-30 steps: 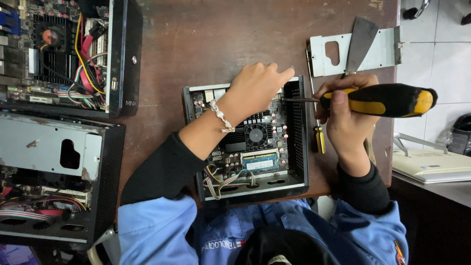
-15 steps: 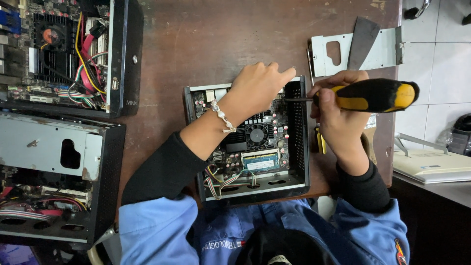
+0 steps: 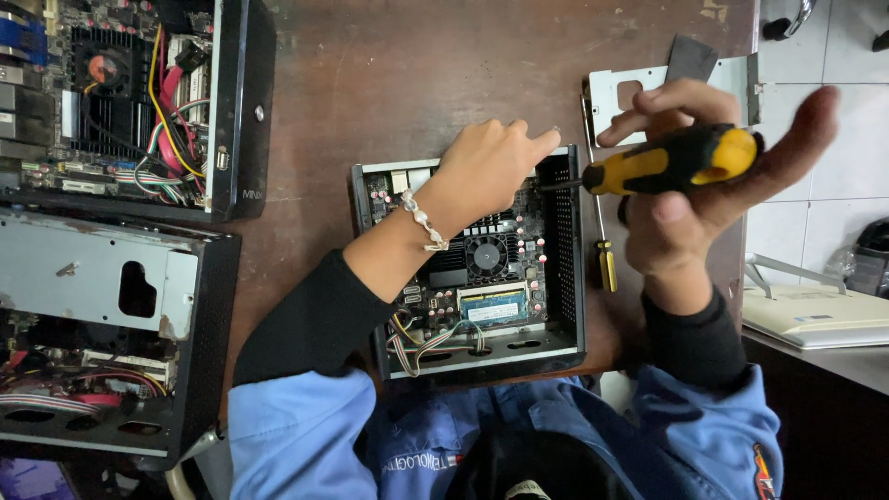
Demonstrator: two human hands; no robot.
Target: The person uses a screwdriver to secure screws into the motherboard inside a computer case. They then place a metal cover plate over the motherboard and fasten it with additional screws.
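A small open black computer case (image 3: 567, 268) sits on the brown table, its circuit board with a little fan (image 3: 488, 256) exposed. My left hand (image 3: 489, 167) rests on the case's far right corner, fingers pressed on the rim, a bead bracelet on the wrist. My right hand (image 3: 704, 176) hovers just right of the case and holds a yellow-and-black screwdriver (image 3: 671, 159) loosely, fingers spread around the handle. The shaft points left at the case's right wall near my left fingertips.
A second thin screwdriver (image 3: 604, 250) with a yellow handle lies beside the case's right wall. A grey metal bracket (image 3: 616, 93) lies beyond it. Two larger open computer cases (image 3: 231, 111) (image 3: 199, 352) stand at the left. A white device (image 3: 815, 319) sits right.
My right hand has loosened its fist on the screwdriver handle, fingers now spread and raised. My left hand has stayed on the case corner.
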